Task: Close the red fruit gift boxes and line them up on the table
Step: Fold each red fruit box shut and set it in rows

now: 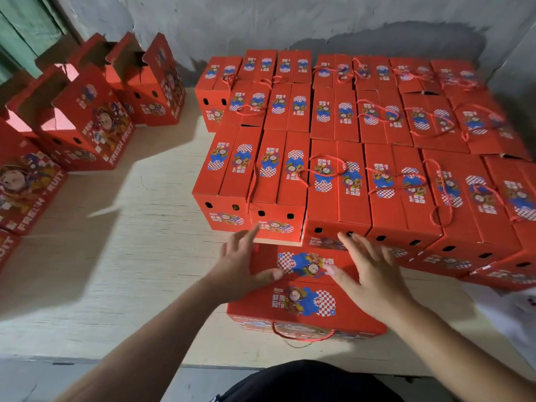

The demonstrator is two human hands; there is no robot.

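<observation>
Red cardboard lay under both hands: the nearest gift box [304,300] sat at the front edge of the pale worktop [130,256], its two top flaps folded down and its rope handle [301,338] hanging over the near side. The left hand [240,265] and right hand [368,274] rested flat on the flaps with fingers spread, grasping nothing, so I judged this box was just being pressed shut and not yet pushed into line.

Beyond it stood the block of closed boxes [348,146], touching one another in about three rows; I counted roughly seven across the back row, though the right side was blurred and a firm total was beyond telling.

Far left, the open boxes [95,123] stood upright with flaps raised, some six or seven, apparently the work left.
</observation>
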